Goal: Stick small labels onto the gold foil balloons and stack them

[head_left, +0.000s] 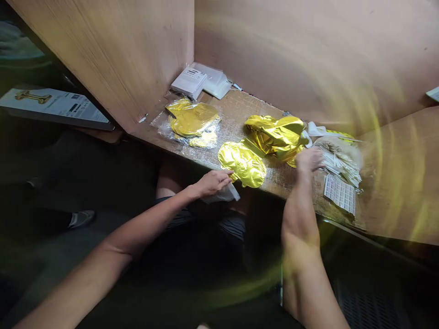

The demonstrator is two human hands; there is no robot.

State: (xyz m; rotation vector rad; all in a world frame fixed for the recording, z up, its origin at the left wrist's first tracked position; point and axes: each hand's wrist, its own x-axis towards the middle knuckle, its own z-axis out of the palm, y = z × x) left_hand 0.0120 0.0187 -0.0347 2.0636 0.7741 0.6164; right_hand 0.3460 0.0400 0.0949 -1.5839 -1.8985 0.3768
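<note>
One flat gold foil balloon (242,163) lies at the desk's (236,107) near edge, its lower rim right at the brink; a narrow strip of board parts it from bagged foil (194,119) at 10 o'clock, while crumpled foil (274,135) crowds it at 1. It looks shiny, creased and lobed. At 8, the left hand (214,183) touches its rim, translucent plastic (228,193) beneath; its grip is unclear. At 3, the right hand (310,159) curls beside white sticks (339,167); I cannot tell whether it holds anything.

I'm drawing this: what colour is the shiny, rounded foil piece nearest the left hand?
The rounded foil piece is golden yellow, clearest in the head view.
</note>
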